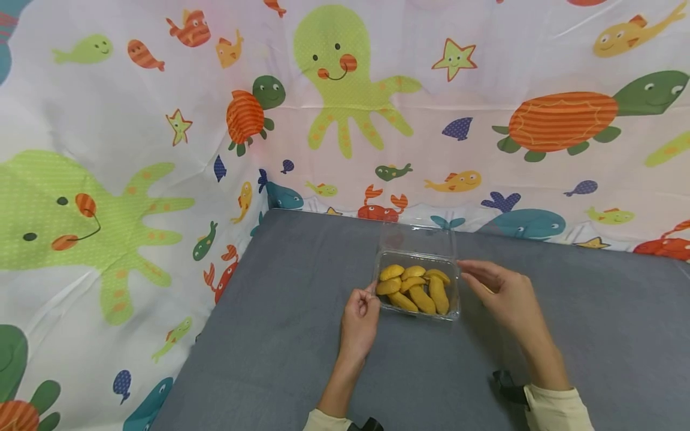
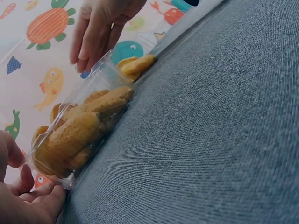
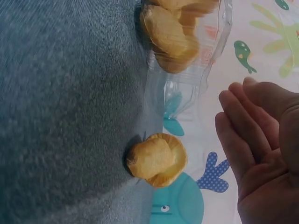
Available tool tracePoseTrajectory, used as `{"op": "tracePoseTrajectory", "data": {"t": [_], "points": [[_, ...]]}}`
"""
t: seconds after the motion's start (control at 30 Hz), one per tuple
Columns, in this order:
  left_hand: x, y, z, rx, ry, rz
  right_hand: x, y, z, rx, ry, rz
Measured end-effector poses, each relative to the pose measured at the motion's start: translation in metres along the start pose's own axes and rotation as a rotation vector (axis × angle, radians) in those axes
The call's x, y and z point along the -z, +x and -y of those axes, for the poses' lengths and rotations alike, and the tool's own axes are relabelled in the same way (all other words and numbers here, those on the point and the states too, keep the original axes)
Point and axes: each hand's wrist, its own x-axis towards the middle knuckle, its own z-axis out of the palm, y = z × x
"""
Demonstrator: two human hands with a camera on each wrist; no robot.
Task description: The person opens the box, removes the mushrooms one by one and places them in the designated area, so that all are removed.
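A clear plastic clamshell box (image 1: pixel 457 308) sits on the grey cloth with its lid (image 1: pixel 417 238) folded back. Several yellow-brown mushrooms (image 1: pixel 421 299) lie inside it, caps toward the far side. My left hand (image 1: pixel 360 320) pinches the box's near-left edge; in the left wrist view its fingers (image 2: pixel 46 200) are at the corner. To the right of the box hovers my right hand (image 1: pixel 504 299), fingers fairly straight and holding nothing. One loose mushroom (image 3: pixel 156 159) rests on the cloth outside the box; in the head view the right hand hides it.
Grey cloth (image 1: pixel 269 335) covers the table. Behind and to the left hangs a white curtain (image 1: pixel 205 102) printed with sea animals. Its lower edge meets the table just behind the open lid.
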Motion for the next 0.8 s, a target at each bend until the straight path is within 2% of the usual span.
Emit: {"op": "tracePoseTrajectory", "data": {"t": [0.3, 0.53, 0.8], "points": [[0.002, -0.001, 0.003, 0.003, 0.003, -0.015, -0.012, 0.001, 0.003, 0.108, -0.008, 0.043], [0.002, 0.000, 0.001, -0.011, 0.039, -0.007, -0.020, 0.004, 0.006, 0.123, -0.017, 0.073], [0.003, -0.001, 0.002, -0.004, 0.036, -0.003, -0.030, 0.005, 0.010, 0.142, -0.014, 0.167]]}}
